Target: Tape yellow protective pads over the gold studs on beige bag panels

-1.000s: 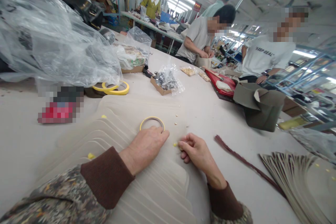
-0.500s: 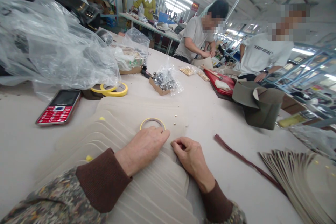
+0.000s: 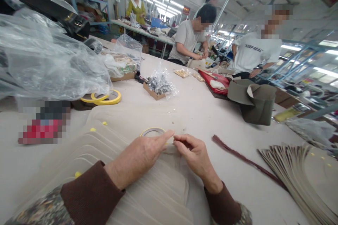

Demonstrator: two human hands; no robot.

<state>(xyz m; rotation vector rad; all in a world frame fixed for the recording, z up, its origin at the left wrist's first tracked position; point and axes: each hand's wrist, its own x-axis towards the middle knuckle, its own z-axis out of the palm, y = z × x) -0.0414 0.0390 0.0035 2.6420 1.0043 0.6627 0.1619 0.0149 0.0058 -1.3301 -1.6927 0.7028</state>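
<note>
A fanned stack of beige cut panels [image 3: 116, 154] lies on the table in front of me. My left hand [image 3: 142, 154] rests on it with the index finger stretched out toward a small yellow tape roll [image 3: 152, 132]. My right hand [image 3: 192, 153] sits just beside it, thumb and fingertips pinched on something too small to make out, almost touching the left fingertip. A few tiny brass studs [image 3: 173, 122] lie loose just beyond the roll.
Two larger yellow tape rolls [image 3: 101, 97] and a big clear plastic bag [image 3: 47, 63] sit at left. A box of hardware in plastic [image 3: 157, 86], a red tray [image 3: 216, 84], an olive bag [image 3: 255, 103], dark strips [image 3: 243, 160] and fanned panels [image 3: 298, 175] lie right. Two people work across the table.
My right hand has moved up to the left fingertip by the tape roll and pinched shut. My left index finger has stretched out. The view has shifted slightly left and down.
</note>
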